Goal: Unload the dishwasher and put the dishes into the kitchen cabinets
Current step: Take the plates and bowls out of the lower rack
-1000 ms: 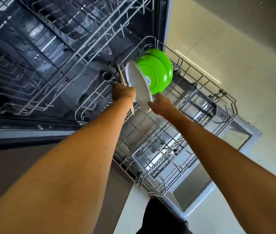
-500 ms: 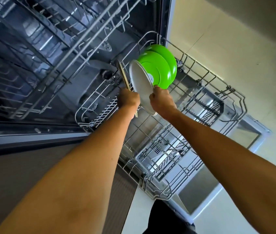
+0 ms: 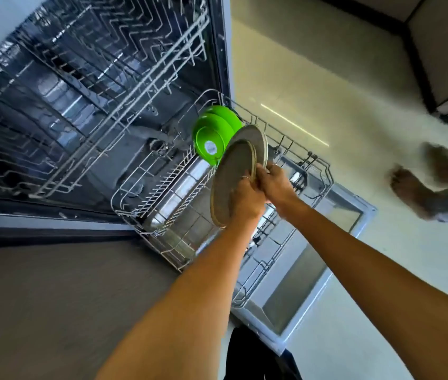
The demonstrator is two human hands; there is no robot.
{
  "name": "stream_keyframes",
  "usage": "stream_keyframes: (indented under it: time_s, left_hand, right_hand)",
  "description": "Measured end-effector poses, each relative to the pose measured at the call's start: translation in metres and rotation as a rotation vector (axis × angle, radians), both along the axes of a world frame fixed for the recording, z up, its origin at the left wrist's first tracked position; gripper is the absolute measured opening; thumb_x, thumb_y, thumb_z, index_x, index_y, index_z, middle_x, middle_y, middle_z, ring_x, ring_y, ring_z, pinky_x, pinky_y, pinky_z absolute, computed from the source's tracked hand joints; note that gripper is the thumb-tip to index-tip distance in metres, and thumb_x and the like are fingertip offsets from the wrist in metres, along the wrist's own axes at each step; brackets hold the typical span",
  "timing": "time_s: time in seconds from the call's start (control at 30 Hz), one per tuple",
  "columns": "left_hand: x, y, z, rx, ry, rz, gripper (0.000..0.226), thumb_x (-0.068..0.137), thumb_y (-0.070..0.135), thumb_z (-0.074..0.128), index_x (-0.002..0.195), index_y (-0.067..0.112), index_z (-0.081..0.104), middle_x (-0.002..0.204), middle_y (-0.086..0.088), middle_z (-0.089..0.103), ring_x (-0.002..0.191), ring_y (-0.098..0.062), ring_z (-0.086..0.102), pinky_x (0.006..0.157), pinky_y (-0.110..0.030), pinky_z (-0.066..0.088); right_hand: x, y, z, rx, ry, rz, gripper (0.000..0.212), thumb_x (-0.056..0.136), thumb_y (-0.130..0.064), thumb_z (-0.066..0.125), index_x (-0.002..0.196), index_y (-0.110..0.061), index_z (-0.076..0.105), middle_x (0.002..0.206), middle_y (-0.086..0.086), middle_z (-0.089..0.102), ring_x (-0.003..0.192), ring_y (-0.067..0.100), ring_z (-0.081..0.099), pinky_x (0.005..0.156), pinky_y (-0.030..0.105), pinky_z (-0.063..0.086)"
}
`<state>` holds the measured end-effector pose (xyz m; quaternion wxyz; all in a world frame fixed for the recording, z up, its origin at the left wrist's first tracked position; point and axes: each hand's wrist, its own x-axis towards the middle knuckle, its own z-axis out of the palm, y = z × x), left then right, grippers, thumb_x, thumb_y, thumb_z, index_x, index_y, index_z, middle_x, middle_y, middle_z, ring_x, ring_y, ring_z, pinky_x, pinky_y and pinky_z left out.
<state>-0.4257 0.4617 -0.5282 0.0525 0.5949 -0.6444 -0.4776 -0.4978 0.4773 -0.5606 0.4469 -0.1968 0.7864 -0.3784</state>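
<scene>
— Pale floor [image 3: 327, 86] on the right, open dishwasher [image 3: 85, 105] on the left; what's in the lower rack [image 3: 146, 187]?
— Green bowls [image 3: 212, 135] standing at its back.
— And the plates?
— Left hand [image 3: 247, 198] grips the front plate [image 3: 231, 182]; right hand [image 3: 275, 182], touching it, clasps the rear plate [image 3: 255, 138].

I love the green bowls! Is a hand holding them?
No, the green bowls stand in the lower rack; both hands hold grey plates.
</scene>
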Motion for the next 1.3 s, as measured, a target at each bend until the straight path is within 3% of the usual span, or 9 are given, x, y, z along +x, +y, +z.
stream_keyframes:
  time_s: [0.13,0.33,0.47,0.63,0.73,0.87,1.03,1.17,1.3]
  left_hand:
    - [-0.009,0.044,0.003,-0.139,-0.150,-0.207,0.034,0.098,0.021,0.042,0.129,0.013,0.052,0.116,-0.020,0.063,0.106,-0.039,0.058,0.083,-0.041,0.042]
    - [-0.007,0.087,-0.001,-0.389,-0.198,-0.504,0.054,0.099,0.036,0.039,0.149,0.025,0.023,0.156,-0.003,0.025,0.140,-0.034,0.025,0.111,-0.050,0.027]
    - [-0.007,0.106,0.014,-0.461,-0.177,-0.606,0.066,0.095,0.012,0.047,0.150,0.030,0.015,0.158,0.006,0.014,0.144,-0.031,0.017,0.112,-0.053,0.026]
    - [0.001,0.136,0.018,-0.509,-0.090,-0.659,0.069,0.087,-0.006,0.045,0.147,0.022,0.028,0.149,0.003,0.039,0.135,-0.029,0.040,0.103,-0.049,0.040]
    - [0.027,0.160,0.008,-0.461,-0.066,-0.750,0.069,0.085,-0.005,0.048,0.147,0.018,0.029,0.150,0.001,0.038,0.135,-0.031,0.039,0.106,-0.048,0.037]
    - [0.081,0.203,-0.006,-0.333,0.018,-0.700,0.072,0.083,0.002,0.058,0.148,0.010,0.027,0.142,-0.010,0.048,0.123,-0.033,0.052,0.102,-0.041,0.044]
    - [0.185,0.256,-0.012,-0.225,-0.038,-0.570,0.062,0.093,0.049,0.041,0.145,0.016,0.033,0.136,-0.004,0.054,0.114,-0.023,0.059,0.092,-0.030,0.049]
    - [0.272,0.274,-0.003,0.026,-0.206,-0.517,0.079,0.086,0.065,0.007,0.149,0.019,0.022,0.155,0.000,0.026,0.142,-0.018,0.027,0.116,-0.036,0.019]
    - [0.356,0.282,-0.019,0.108,-0.392,-0.307,0.061,0.097,0.052,0.012,0.150,0.022,0.020,0.158,0.000,0.016,0.146,-0.020,0.016,0.117,-0.035,0.021]
  right_hand:
    - [-0.012,0.040,0.020,-0.047,-0.175,-0.158,0.022,0.099,-0.029,0.041,0.090,-0.021,0.059,0.077,0.001,0.064,0.071,0.015,0.059,0.065,0.031,0.051]
    - [-0.019,0.101,0.046,-0.197,-0.388,-0.422,0.026,0.102,-0.027,0.038,0.089,-0.018,0.057,0.067,-0.003,0.062,0.059,0.012,0.056,0.049,0.020,0.046]
    - [-0.025,0.123,0.071,-0.232,-0.417,-0.438,0.036,0.102,-0.036,0.033,0.104,-0.012,0.059,0.098,0.012,0.066,0.083,0.024,0.063,0.066,0.031,0.053]
    - [-0.022,0.151,0.080,-0.162,-0.380,-0.422,0.029,0.090,-0.043,0.058,0.088,-0.014,0.059,0.090,0.010,0.065,0.081,0.021,0.065,0.072,0.034,0.058]
    - [-0.008,0.174,0.064,-0.053,-0.366,-0.449,0.028,0.090,-0.028,0.062,0.104,-0.004,0.056,0.086,0.012,0.064,0.070,0.020,0.063,0.058,0.028,0.053]
    - [0.030,0.205,0.052,0.082,-0.340,-0.346,0.009,0.092,-0.017,0.056,0.086,-0.011,0.053,0.069,0.006,0.056,0.056,0.015,0.053,0.046,0.021,0.047]
    - [0.085,0.245,0.041,0.208,-0.350,-0.260,0.013,0.093,-0.011,0.055,0.104,-0.013,0.050,0.078,0.004,0.055,0.061,0.014,0.051,0.045,0.021,0.043]
    - [0.139,0.267,0.043,0.259,-0.348,-0.194,0.018,0.091,-0.009,0.056,0.108,-0.010,0.053,0.071,0.003,0.051,0.058,0.014,0.044,0.049,0.023,0.033]
    - [0.201,0.274,0.048,0.258,-0.372,-0.114,0.025,0.091,-0.008,0.053,0.116,-0.004,0.056,0.073,0.003,0.053,0.063,0.015,0.046,0.051,0.023,0.035]
